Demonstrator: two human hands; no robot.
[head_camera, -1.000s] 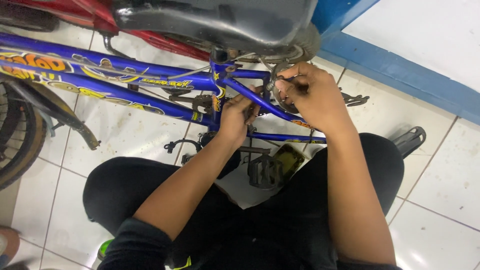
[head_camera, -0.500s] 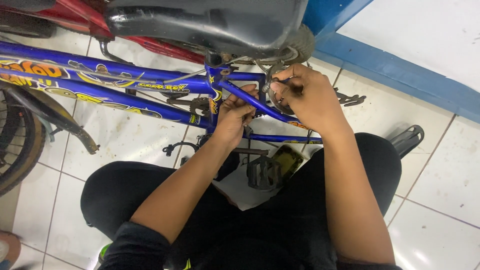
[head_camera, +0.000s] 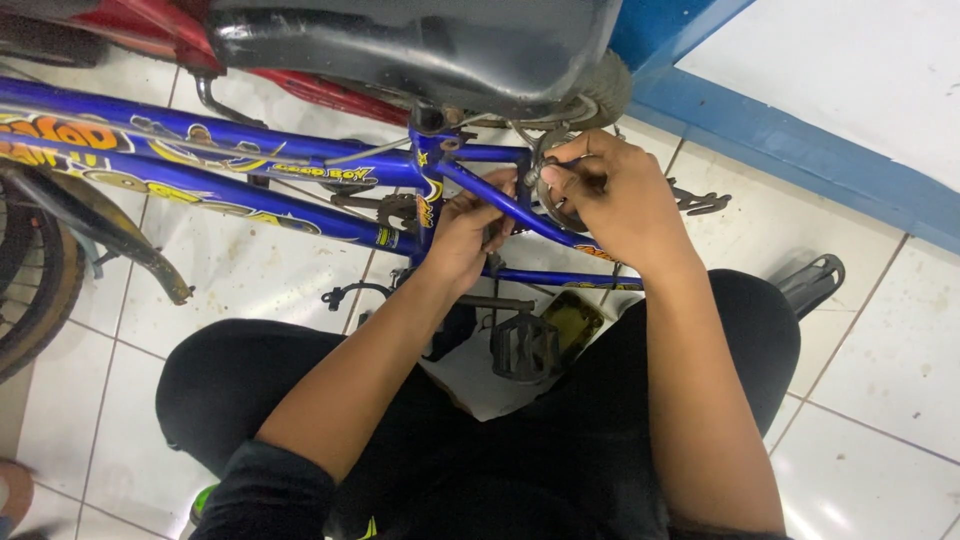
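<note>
Just below the black saddle (head_camera: 420, 50), the blue bicycle frame (head_camera: 250, 165) looks rigid and heavy; right hand (head_camera: 615, 200) fingers pinch a small metal brake part (head_camera: 545, 185), left hand (head_camera: 465, 235) fingers curl around the frame tube.

The scene is evenly and fairly brightly lit from above, with a cool white cast. The white floor tiles (head_camera: 880, 400) throw back soft glare, strongest as a pale sheen near the lower right corner. The black saddle (head_camera: 420, 45) at the top edge carries dull highlights along its curve and shades the bike frame (head_camera: 250, 150) just under it. Shadows are weak and diffuse, pooling between the knees where the pedal (head_camera: 525, 345) sits. Both forearms look sharp; the fingers of the right hand (head_camera: 610, 195) seem slightly soft, perhaps from motion. Straight lines bow a little towards the edges, and the wheel (head_camera: 30, 290) at far left is dim.
</note>
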